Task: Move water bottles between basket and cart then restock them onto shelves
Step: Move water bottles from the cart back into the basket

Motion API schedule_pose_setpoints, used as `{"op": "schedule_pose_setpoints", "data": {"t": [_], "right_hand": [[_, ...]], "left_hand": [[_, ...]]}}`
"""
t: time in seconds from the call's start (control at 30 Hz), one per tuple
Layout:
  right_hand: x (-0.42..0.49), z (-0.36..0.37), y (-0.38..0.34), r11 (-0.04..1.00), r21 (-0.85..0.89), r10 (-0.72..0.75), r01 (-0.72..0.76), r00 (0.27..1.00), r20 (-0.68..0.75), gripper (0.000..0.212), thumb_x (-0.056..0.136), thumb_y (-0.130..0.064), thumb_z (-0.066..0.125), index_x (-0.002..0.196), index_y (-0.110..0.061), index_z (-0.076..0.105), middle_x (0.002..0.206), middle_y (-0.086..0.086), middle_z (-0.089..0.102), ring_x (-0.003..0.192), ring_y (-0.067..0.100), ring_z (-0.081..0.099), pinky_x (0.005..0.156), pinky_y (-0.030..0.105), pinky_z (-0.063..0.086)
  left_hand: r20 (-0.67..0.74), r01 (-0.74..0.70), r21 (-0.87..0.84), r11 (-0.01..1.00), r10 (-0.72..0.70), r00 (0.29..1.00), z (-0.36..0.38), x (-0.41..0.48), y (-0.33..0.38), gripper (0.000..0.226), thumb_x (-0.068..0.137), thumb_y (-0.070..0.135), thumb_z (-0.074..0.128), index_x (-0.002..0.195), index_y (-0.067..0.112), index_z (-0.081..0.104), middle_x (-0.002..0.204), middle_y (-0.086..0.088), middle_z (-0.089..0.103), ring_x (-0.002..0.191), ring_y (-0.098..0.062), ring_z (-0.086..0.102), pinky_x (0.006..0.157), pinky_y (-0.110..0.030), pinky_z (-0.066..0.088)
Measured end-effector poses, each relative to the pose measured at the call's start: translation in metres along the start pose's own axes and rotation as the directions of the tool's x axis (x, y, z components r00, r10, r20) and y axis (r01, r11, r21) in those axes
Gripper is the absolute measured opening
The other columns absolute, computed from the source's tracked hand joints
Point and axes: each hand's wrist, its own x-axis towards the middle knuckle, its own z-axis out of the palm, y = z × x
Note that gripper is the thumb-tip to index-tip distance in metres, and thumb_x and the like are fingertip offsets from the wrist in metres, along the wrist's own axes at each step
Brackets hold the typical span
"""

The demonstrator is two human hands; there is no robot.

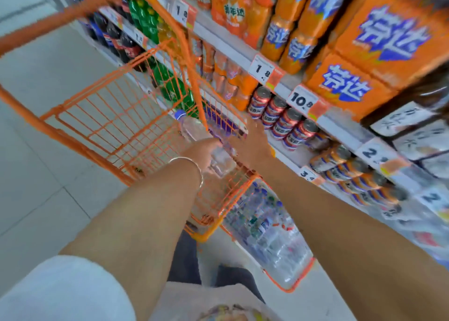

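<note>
Pale tiled floor (48,82) on the left, and then one orange wire cart (48,25) fills the middle, handle swung up high. The whole view is smeared with blur.

At the cart's right side there's one clear bottle (192,128), blue cap pointing away and body slanting back toward the person. Whether it rests on the wire or hangs just above it, I can't tell.

The left grip (206,150) is wrapped round the middle of that bottle, with one silver bracelet (194,165) on the wrist. Just beside it is the right grip (252,145), back of the hand up, right against the bottle's far side. Its fingers blur out, so I can't tell if it's holding or loose.

Below the cart's near corner sits one orange-rimmed basket (291,286), packed with more water bottles (267,228). They're too blurred to count.

On the right run the shelves (230,46), with at least seven price tags (261,69) along their edges. Four red cans (284,116) stand in a row near the right grip, and two big orange cartons (379,41) are stacked above.
</note>
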Motion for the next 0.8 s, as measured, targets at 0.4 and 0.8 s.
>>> {"op": "schedule_pose_setpoints", "data": {"t": [0.4,0.8], "right_hand": [[-0.104,-0.105,0.151,0.964,0.070,0.264,-0.255,0.939,-0.219,0.073,0.096,-0.045,0.050,0.155,-0.026,0.012,0.161,0.010,0.009,0.147,0.031,0.017,0.115,0.046,0.026],[-0.140,-0.017,0.318,0.888,0.099,0.456,-0.449,0.889,-0.050,0.073,0.095,-0.046,0.050,0.155,-0.028,0.014,0.163,0.009,0.005,0.149,0.030,0.011,0.117,0.047,0.023]], "left_hand": [[0.159,0.137,0.338,0.931,-0.200,0.967,0.198,-0.026,-0.003,0.045,0.084,0.019,0.069,0.123,0.010,0.049,0.104,-0.008,0.048,0.096,-0.032,0.054,0.089,-0.048,0.049],[-0.090,0.272,0.577,0.770,-0.271,0.958,0.303,0.065,-0.163,0.093,0.076,0.010,0.078,0.148,0.002,0.020,0.133,-0.012,0.049,0.107,-0.027,0.059,0.067,-0.034,0.051]]}}
